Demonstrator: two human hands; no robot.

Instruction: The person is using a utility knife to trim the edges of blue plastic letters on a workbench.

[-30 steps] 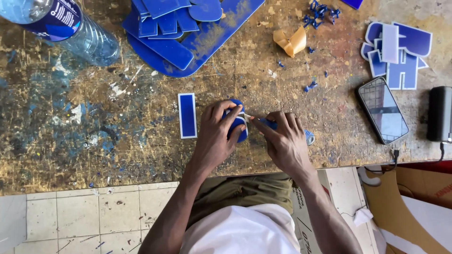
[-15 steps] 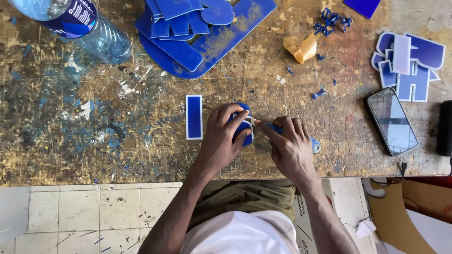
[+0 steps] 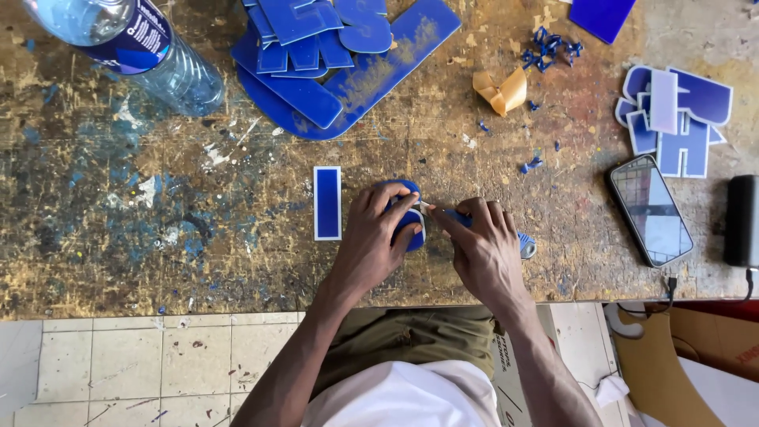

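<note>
Nothing moved, hands [image 3: 431, 237] pinching rounded blue piece [image 3: 407, 212], blade touching

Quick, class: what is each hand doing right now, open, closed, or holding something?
Left hand: closed on a rounded blue plastic cut-out piece, pressed to the workbench.
Right hand: closed on a small blue-handled cutting tool, tip at the piece.

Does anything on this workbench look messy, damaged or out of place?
Yes. The wooden bench top is scarred and blotched with blue and white paint. Small blue offcuts lie scattered near a crumpled strip of tan tape. A plastic water bottle lies on its side at the far left.
</note>
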